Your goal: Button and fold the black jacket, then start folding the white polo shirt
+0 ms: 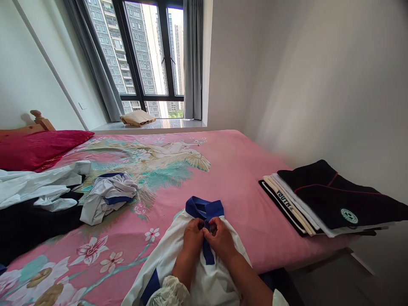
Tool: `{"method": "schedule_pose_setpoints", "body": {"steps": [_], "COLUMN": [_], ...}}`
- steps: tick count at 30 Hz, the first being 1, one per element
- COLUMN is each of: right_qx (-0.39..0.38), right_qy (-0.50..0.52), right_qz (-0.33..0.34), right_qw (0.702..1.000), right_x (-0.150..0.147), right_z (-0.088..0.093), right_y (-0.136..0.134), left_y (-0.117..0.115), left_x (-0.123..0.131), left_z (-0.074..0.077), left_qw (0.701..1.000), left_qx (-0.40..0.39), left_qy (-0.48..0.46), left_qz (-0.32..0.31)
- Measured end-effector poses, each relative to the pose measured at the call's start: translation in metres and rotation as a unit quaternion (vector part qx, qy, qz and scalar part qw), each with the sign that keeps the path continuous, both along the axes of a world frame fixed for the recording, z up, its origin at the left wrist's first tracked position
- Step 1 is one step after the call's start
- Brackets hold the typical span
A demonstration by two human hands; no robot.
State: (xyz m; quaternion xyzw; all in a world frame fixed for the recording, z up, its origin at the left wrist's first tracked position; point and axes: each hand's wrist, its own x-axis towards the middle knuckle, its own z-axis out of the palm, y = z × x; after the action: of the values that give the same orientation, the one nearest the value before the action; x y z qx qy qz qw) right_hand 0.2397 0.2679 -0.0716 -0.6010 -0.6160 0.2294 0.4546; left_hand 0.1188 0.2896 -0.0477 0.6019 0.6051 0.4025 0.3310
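A white shirt (172, 238) with a blue collar and blue front placket lies face up on the pink bed, its collar pointing away from me. My left hand (193, 233) pinches the blue placket just below the collar. Close beside it on the right, my right hand (218, 238) has its fingers closed on the same strip of fabric. The fingertips nearly meet and cover the part of the placket between them.
A crumpled white and blue garment (108, 195) lies to the left, near white and black clothes (35, 212). A folded stack (321, 204) sits at the bed's right edge. A red pillow (41, 146) is at the far left, a beige bundle (137, 117) on the windowsill.
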Motion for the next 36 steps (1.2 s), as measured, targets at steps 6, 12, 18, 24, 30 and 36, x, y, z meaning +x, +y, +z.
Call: {"method": "schedule_pose_setpoints", "body": {"steps": [6, 12, 18, 24, 30, 36], "right_qx": [-0.033, -0.073, -0.042, -0.008, -0.001, -0.009], "right_qy": [-0.028, -0.031, -0.020, 0.036, -0.021, 0.015], "right_qz": [-0.037, -0.066, -0.038, 0.012, 0.023, 0.012], "right_qw": [0.998, 0.995, 0.998, 0.999, 1.000, 1.000], "right_x": [-0.006, -0.009, -0.004, -0.001, -0.003, 0.000], "right_z": [0.009, 0.014, 0.004, 0.006, 0.008, 0.001], "right_y": [0.003, 0.012, 0.008, -0.005, -0.006, -0.002], "left_y": [-0.006, -0.006, -0.005, -0.007, -0.009, -0.011], "left_x": [-0.003, -0.004, -0.002, -0.002, -0.004, -0.006], "left_z": [0.005, 0.005, 0.000, -0.001, 0.001, -0.001], "left_qw": [1.000, 0.999, 0.999, 0.999, 0.998, 0.997], "left_qx": [0.006, 0.002, 0.009, 0.022, 0.020, 0.020], "left_qy": [-0.004, -0.010, -0.011, -0.009, -0.020, -0.036], "left_qz": [-0.019, -0.048, -0.047, -0.039, -0.052, -0.067]}}
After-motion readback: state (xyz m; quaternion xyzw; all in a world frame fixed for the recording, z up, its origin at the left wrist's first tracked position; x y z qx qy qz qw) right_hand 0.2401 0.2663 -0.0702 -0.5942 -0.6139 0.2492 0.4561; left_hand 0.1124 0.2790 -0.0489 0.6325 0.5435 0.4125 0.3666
